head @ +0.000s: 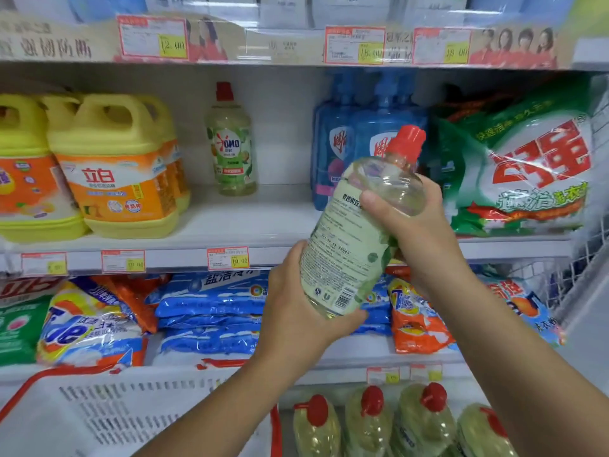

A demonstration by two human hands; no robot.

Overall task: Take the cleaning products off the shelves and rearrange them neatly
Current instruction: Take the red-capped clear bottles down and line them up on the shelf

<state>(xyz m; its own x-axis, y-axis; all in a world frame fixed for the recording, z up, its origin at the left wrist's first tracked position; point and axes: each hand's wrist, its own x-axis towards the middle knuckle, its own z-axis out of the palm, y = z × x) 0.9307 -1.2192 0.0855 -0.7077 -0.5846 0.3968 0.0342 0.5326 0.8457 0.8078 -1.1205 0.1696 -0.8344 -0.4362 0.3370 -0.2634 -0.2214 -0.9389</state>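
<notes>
- Far left on the middle shelf [230, 222], the yellow jugs [115, 166] with orange labels stand packed together, handles up; they look like the heavy ones of the lot, probably best lifted by the moulded handle.
- Just right of them, one lone upright bottle [230, 140] with a red cap sits well back, with bare shelf on both sides of it.
- Below, soft powder bags [89, 321] and blue pouches [211, 305] lie flat in loose piles; they would likely sag and slide if grabbed by a corner.
- Low left, a white basket [108, 410] with a red rim waits in front of the person.
- Now the centre: the left hand [296, 311] cups the base of the held bottle [356, 245], its grip closed under the bottom edge.
- The held bottle is tilted, red cap up and to the right, its pale back label with small print and a barcode facing the camera, clear liquid inside; it hangs in the air in front of the middle shelf.
- It looks full, so fairly weighty, with a smooth, stiff plastic wall that may be slippery; shoulder and base together seem the safest hold.
- The right hand [412, 219] clamps its grip around the bottle's shoulder just below the cap.
- Behind it stand blue refill pouches [356, 133]; further right a big green bag [534, 166] leans.
- Bottom right, four red-capped bottles [395, 420] line up.
</notes>
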